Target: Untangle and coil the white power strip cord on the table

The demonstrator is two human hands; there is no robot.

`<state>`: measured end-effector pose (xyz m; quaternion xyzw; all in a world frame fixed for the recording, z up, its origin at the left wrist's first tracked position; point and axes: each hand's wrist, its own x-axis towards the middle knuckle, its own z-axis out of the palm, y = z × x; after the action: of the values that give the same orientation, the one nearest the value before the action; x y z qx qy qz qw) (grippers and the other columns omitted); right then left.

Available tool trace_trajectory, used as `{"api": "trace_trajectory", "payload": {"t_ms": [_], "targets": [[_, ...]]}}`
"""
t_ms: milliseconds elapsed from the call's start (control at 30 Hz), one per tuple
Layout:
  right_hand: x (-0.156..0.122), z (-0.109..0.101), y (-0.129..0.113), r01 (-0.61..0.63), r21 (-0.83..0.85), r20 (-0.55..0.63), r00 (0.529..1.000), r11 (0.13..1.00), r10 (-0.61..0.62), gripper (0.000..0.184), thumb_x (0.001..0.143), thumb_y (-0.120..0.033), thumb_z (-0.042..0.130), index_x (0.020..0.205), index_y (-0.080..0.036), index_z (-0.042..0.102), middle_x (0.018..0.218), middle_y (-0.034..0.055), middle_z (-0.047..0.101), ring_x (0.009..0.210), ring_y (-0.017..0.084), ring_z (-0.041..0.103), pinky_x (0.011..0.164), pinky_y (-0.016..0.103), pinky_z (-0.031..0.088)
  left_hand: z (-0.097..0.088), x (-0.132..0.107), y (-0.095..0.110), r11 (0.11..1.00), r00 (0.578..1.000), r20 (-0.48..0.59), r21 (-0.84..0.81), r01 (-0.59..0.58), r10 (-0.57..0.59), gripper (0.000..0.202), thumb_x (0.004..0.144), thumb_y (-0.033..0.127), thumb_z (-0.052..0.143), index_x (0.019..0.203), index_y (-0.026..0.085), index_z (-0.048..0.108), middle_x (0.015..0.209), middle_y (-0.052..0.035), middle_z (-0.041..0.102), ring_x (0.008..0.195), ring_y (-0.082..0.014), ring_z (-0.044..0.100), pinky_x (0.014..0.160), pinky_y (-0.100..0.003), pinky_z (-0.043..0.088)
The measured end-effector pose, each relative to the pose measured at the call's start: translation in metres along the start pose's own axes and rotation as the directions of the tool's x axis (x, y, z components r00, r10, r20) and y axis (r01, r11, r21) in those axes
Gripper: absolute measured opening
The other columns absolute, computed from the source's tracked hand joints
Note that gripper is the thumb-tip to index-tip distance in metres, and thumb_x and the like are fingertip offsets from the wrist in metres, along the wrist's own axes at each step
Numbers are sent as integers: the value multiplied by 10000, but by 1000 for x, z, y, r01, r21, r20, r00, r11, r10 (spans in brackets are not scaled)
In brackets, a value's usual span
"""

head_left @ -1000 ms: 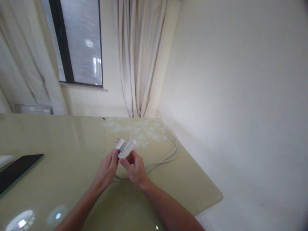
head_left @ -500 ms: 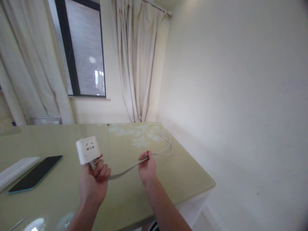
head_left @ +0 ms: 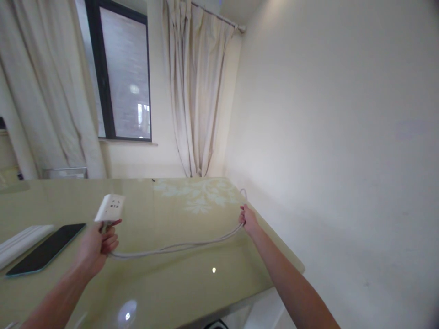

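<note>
My left hand (head_left: 99,246) is closed around the cord end of a white power strip (head_left: 111,208), tilted up so its socket holes show. From that hand a pale doubled cord (head_left: 178,248) sags in a shallow curve to the right. My right hand (head_left: 248,218) grips the cord near the table's right edge, with a small loop standing out beyond the fingers. Both hands are raised above the table; the part of the cord inside each fist is hidden.
A dark flat tablet-like slab (head_left: 46,250) and a long white bar (head_left: 22,243) lie on the glossy greenish table (head_left: 164,278) at the left. Close along the right runs a white wall (head_left: 343,160). Curtains (head_left: 202,91) and a window (head_left: 126,73) are behind.
My hands have moved apart, left hand leftward with the power strip, right hand rightward along or with the cord. The cord between them is longer, and the loose loop at right has shrunk.
</note>
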<state>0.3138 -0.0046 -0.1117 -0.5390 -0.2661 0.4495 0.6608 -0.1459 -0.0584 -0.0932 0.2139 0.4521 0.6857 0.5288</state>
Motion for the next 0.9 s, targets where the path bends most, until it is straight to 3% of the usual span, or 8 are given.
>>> {"api": "trace_trajectory", "payload": {"t_ms": [100, 200, 367, 467, 567, 633, 767, 900], "targets": [[-2, 11, -1, 57, -159, 98, 994, 986, -41, 322, 1026, -440, 559, 806, -205, 536, 476, -125, 322, 362, 58, 225, 370, 189, 165, 30, 4, 6, 977, 992, 110, 194, -85, 64, 174, 811, 335, 652, 792, 167, 611, 538, 114, 285, 366, -46, 184, 352, -171, 138], [-8, 28, -11, 133, -301, 234, 970, 944, -62, 295, 989, -420, 605, 815, -182, 609, 492, -111, 358, 384, 59, 244, 387, 203, 168, 67, -1, 17, 831, 938, 247, 446, -333, 243, 250, 731, 397, 720, 719, 194, 576, 549, 76, 359, 432, -80, 289, 395, -196, 185], [-39, 80, -33, 269, -432, 512, 859, 861, -11, 202, 864, -319, 745, 757, -150, 719, 537, -61, 483, 456, 54, 344, 445, 208, 205, 146, -27, 29, 485, 690, 615, 501, -716, 383, 239, 760, 420, 683, 760, 184, 643, 653, 20, 499, 633, -140, 424, 539, -233, 299], [-71, 115, -36, 357, -408, 690, 723, 840, 27, 223, 830, -334, 770, 715, -154, 709, 567, -43, 541, 510, 73, 418, 488, 210, 277, 192, -48, 25, 494, 609, 755, 443, -748, 245, 252, 784, 390, 651, 877, 158, 689, 761, -9, 607, 681, -152, 482, 591, -256, 351], [-97, 138, -30, 477, -154, 891, 446, 865, -87, 215, 819, -375, 773, 881, -171, 741, 752, -13, 666, 705, 140, 587, 650, 254, 467, 216, -63, 17, 603, 579, 812, 424, -676, 77, 298, 791, 388, 653, 961, 146, 690, 822, -22, 641, 667, -149, 493, 590, -267, 361], [-106, 145, -22, 493, -7, 910, 364, 870, -199, 340, 765, -378, 819, 1044, -197, 749, 932, 5, 724, 899, 189, 649, 818, 313, 529, 222, -68, 13, 592, 532, 846, 411, -693, 35, 280, 782, 405, 667, 903, 152, 678, 790, -16, 617, 681, -156, 495, 609, -277, 375], [-109, 150, -10, 467, -52, 830, 512, 883, -222, 319, 727, -390, 816, 970, -193, 753, 813, -6, 680, 776, 162, 589, 705, 277, 499, 219, -68, 16, 477, 428, 904, 379, -793, -6, 287, 803, 466, 677, 794, 180, 671, 739, -13, 600, 727, -191, 523, 675, -308, 403], [-108, 154, -7, 368, -79, 761, 623, 926, -182, 262, 720, -416, 785, 770, -182, 677, 572, -62, 488, 542, 88, 382, 505, 225, 299, 209, -59, 26, 344, 439, 897, 396, -851, 54, 395, 913, 551, 586, 823, 187, 709, 792, -61, 670, 786, -235, 590, 731, -335, 428]]}}
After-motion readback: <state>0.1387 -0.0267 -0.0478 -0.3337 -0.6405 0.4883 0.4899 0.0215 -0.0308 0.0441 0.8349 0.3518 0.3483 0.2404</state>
